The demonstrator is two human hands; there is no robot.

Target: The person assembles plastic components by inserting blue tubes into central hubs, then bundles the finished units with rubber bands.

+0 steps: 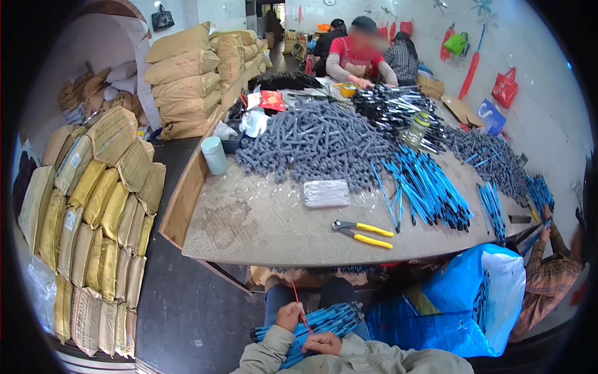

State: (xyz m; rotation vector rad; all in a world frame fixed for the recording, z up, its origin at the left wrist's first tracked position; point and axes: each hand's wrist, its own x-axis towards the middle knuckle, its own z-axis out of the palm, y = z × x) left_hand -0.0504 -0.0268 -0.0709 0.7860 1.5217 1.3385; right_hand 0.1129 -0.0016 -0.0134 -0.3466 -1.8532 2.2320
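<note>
A bundle of blue rods with black ends [336,316] lies across my lap. A thin red string [296,294] runs up over it. My left hand [288,316] is closed at the bundle's upper left side, pinching the string, whose free end sticks up above the fingers. Lower and to the right, my right hand [322,343] is closed on the other part of the string, close against the rods. How the string passes under the bundle is hidden.
Ahead stands a worktable [268,240] with a heap of grey ribbed pieces [311,140], loose blue rods [430,190], yellow-handled pliers [367,232] and a pale green canister [214,156]. A blue bag [448,311] sits at right. Stacked sacks [93,237] line the left. Co-workers [358,56] sit beyond.
</note>
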